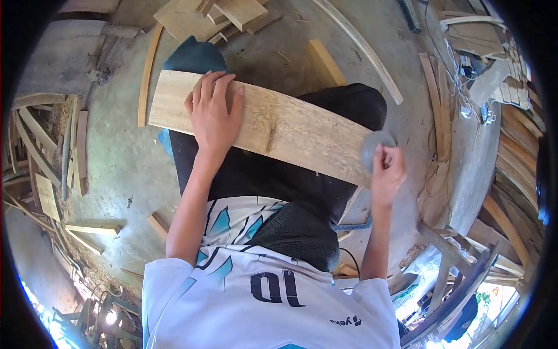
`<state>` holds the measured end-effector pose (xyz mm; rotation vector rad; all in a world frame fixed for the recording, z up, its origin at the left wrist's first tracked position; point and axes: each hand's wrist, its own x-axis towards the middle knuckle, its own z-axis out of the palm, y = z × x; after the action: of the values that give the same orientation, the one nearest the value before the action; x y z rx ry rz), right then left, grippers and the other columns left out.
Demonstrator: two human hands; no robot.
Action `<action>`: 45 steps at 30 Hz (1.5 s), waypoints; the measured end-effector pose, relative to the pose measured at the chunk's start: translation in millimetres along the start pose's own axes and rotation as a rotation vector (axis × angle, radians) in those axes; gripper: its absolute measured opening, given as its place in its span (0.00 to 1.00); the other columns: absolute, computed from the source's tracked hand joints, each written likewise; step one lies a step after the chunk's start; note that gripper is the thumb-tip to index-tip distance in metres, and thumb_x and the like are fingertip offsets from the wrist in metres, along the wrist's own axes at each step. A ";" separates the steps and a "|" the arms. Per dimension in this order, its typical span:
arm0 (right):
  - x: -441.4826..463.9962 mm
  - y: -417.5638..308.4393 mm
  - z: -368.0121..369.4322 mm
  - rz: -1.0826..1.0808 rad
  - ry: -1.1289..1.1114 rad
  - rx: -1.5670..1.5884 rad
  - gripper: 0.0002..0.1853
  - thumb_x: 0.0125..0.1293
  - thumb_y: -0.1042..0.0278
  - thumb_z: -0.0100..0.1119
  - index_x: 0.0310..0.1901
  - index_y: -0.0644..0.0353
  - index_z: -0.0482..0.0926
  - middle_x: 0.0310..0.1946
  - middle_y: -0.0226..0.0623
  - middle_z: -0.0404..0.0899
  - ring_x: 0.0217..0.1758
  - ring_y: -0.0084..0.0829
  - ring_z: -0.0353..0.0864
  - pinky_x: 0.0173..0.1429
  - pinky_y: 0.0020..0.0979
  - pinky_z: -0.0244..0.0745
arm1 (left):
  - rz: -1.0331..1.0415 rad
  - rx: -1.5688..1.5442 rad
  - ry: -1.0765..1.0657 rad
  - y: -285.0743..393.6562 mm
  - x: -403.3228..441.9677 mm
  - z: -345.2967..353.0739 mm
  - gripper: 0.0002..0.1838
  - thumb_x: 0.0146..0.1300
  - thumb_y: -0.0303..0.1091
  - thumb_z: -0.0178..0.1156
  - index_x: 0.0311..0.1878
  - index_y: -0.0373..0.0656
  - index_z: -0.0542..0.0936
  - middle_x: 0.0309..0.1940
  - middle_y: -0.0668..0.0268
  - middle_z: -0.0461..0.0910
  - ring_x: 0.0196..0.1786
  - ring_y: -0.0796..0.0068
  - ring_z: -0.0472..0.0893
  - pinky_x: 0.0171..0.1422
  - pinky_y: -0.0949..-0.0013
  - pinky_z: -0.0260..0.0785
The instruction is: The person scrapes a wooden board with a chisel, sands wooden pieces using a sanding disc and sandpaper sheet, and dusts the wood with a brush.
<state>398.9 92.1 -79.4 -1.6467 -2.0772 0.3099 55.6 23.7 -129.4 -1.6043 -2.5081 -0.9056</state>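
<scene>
A wide, slightly curved wooden board (302,131) lies across my thighs, with a rough dark patch near its middle. My left hand (215,110) rests on the board's left part, fingers spread over its face and reaching its far edge. At the right end, my right hand (389,168) pinches a round grey disc (379,145) between thumb and fingers. The disc is somewhat blurred and overlaps the board's right end.
Wooden offcuts (241,11) lie on the floor ahead. A long curved strip (366,49) and a short block (325,63) are beyond my knee. Stacked wood (517,145) lines the right side, near tangled cables (459,75). More planks (46,139) stand at the left.
</scene>
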 end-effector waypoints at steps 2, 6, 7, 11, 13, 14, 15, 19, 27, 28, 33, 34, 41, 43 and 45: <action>-23.6 -20.3 0.0 -0.065 -0.123 -0.028 0.09 0.65 0.70 0.71 0.36 0.61 0.77 0.25 0.38 0.73 0.25 0.32 0.71 0.33 0.36 0.71 | -0.003 0.004 0.001 -2.6 -0.1 -1.2 0.16 0.68 0.41 0.62 0.56 0.48 0.81 0.57 0.65 0.79 0.69 0.60 0.73 0.72 0.54 0.57; -53.3 -13.5 -11.3 -0.168 -0.188 0.072 0.08 0.62 0.73 0.72 0.35 0.58 0.79 0.26 0.36 0.75 0.27 0.31 0.75 0.33 0.33 0.74 | 0.016 0.002 0.002 -1.9 0.7 -0.4 0.16 0.68 0.41 0.62 0.56 0.48 0.81 0.58 0.66 0.79 0.69 0.60 0.73 0.72 0.53 0.57; -49.1 -2.9 -17.4 -0.073 -0.184 0.046 0.08 0.63 0.73 0.72 0.35 0.59 0.78 0.26 0.36 0.74 0.26 0.30 0.74 0.32 0.32 0.73 | 0.011 0.009 0.001 -1.6 -0.5 -0.6 0.16 0.69 0.41 0.62 0.56 0.48 0.81 0.58 0.66 0.79 0.69 0.60 0.73 0.72 0.53 0.57; -10.2 15.0 -18.6 0.050 -0.099 -0.061 0.09 0.65 0.74 0.70 0.34 0.61 0.76 0.23 0.37 0.72 0.24 0.28 0.71 0.31 0.32 0.71 | 0.015 0.005 0.005 -0.8 1.7 1.5 0.16 0.69 0.41 0.62 0.56 0.48 0.81 0.58 0.65 0.79 0.69 0.60 0.73 0.72 0.53 0.57; 7.1 3.4 -4.3 -0.013 -0.034 -0.006 0.09 0.66 0.73 0.69 0.34 0.62 0.76 0.22 0.38 0.72 0.23 0.29 0.72 0.31 0.34 0.71 | 0.009 0.024 -0.003 -0.3 1.8 1.5 0.16 0.68 0.41 0.62 0.56 0.48 0.81 0.58 0.65 0.79 0.69 0.60 0.72 0.72 0.53 0.57; 8.9 -13.9 9.8 -0.044 -0.020 0.064 0.09 0.66 0.71 0.69 0.34 0.62 0.76 0.23 0.38 0.72 0.23 0.31 0.72 0.31 0.36 0.71 | 0.010 0.025 0.001 0.2 2.1 1.3 0.16 0.68 0.41 0.62 0.56 0.48 0.81 0.58 0.65 0.79 0.69 0.60 0.72 0.72 0.53 0.57; 7.9 -34.4 22.2 -0.091 -0.031 0.043 0.10 0.67 0.70 0.68 0.34 0.62 0.75 0.24 0.40 0.74 0.25 0.36 0.75 0.34 0.39 0.72 | 0.010 0.016 0.002 0.3 1.9 0.7 0.16 0.68 0.41 0.62 0.56 0.48 0.81 0.58 0.65 0.79 0.69 0.60 0.72 0.72 0.53 0.57; -33.9 -74.6 44.2 -0.445 -0.324 0.214 0.11 0.61 0.71 0.69 0.32 0.57 0.73 0.26 0.37 0.75 0.32 0.41 0.80 0.40 0.41 0.74 | 0.019 -0.017 0.009 -3.7 -0.9 -0.8 0.16 0.68 0.41 0.62 0.56 0.47 0.81 0.58 0.65 0.79 0.69 0.60 0.72 0.72 0.53 0.57; -0.3 -37.8 16.4 -0.057 -0.192 0.102 0.10 0.65 0.72 0.69 0.33 0.60 0.75 0.23 0.37 0.72 0.25 0.29 0.75 0.32 0.34 0.72 | 0.028 0.018 0.036 -0.6 0.0 4.9 0.16 0.67 0.41 0.63 0.55 0.47 0.80 0.57 0.65 0.79 0.69 0.59 0.72 0.71 0.53 0.58; 10.5 -52.7 23.9 -0.076 -0.140 0.099 0.10 0.66 0.71 0.68 0.34 0.60 0.74 0.24 0.37 0.72 0.25 0.32 0.76 0.32 0.36 0.71 | 0.035 0.014 0.043 0.5 1.4 5.6 0.16 0.67 0.41 0.63 0.55 0.47 0.80 0.57 0.65 0.79 0.69 0.59 0.72 0.71 0.53 0.58; 2.4 -112.2 86.7 -0.398 -0.301 0.306 0.11 0.61 0.72 0.68 0.34 0.59 0.72 0.29 0.41 0.76 0.31 0.44 0.80 0.38 0.43 0.74 | 0.026 -0.005 0.015 -3.6 0.3 1.8 0.16 0.67 0.41 0.63 0.55 0.46 0.81 0.57 0.64 0.79 0.69 0.59 0.72 0.71 0.54 0.58; -13.1 -118.0 86.3 -0.478 -0.373 0.310 0.11 0.59 0.72 0.69 0.33 0.59 0.72 0.29 0.42 0.76 0.33 0.45 0.80 0.39 0.44 0.75 | 0.032 -0.011 0.020 -3.8 0.1 0.6 0.16 0.67 0.41 0.63 0.55 0.46 0.81 0.57 0.64 0.79 0.69 0.59 0.72 0.71 0.54 0.58; 1.6 -72.1 41.5 -0.104 -0.416 0.270 0.11 0.62 0.73 0.68 0.33 0.60 0.72 0.27 0.40 0.75 0.28 0.43 0.77 0.34 0.40 0.73 | 0.028 -0.025 0.025 -0.4 -0.2 3.0 0.16 0.67 0.40 0.63 0.55 0.46 0.81 0.57 0.64 0.79 0.68 0.58 0.72 0.71 0.53 0.58; 36.0 -74.2 48.1 -0.102 -0.308 0.194 0.10 0.65 0.72 0.66 0.34 0.61 0.72 0.27 0.42 0.75 0.27 0.44 0.76 0.35 0.42 0.72 | 0.022 -0.007 0.019 1.5 2.3 5.1 0.15 0.68 0.39 0.63 0.55 0.46 0.81 0.57 0.63 0.79 0.68 0.58 0.72 0.71 0.52 0.58; 45.0 -84.8 80.5 -0.297 -0.138 0.260 0.10 0.66 0.72 0.66 0.34 0.61 0.71 0.28 0.43 0.75 0.29 0.46 0.78 0.35 0.45 0.72 | 0.018 -0.029 0.018 1.7 2.8 4.4 0.15 0.68 0.39 0.62 0.55 0.46 0.81 0.56 0.63 0.79 0.68 0.57 0.72 0.71 0.52 0.58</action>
<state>279.2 122.6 -100.8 -1.1774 -2.2355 0.5774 56.9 28.6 -131.3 -1.6171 -2.4761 -0.9541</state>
